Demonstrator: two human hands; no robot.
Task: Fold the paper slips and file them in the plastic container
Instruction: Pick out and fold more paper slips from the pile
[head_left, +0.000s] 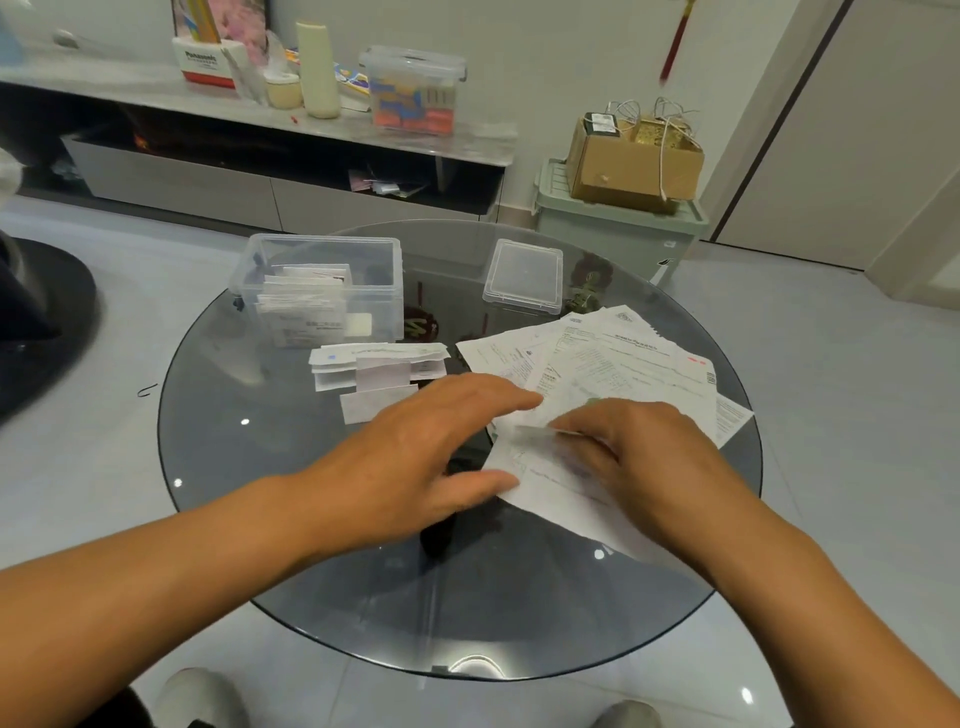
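Observation:
A white paper slip (550, 480) lies on the round glass table (311, 519) in front of me. My right hand (649, 457) pinches its upper edge with curled fingers. My left hand (431, 457) is spread flat, its thumb touching the slip's left corner and its fingers reaching over the edge of a loose pile of unfolded papers (623, 364) at the right. Several folded slips (379, 371) lie in the middle of the table. Behind them stands the clear plastic container (322, 288), open, with folded slips standing inside.
The container's clear lid (524, 278) lies at the back right of the table. Beyond the table are a low cabinet (260, 171) with boxes and bottles, and a green bin (618, 228) carrying a cardboard box. My feet show below the table's near edge.

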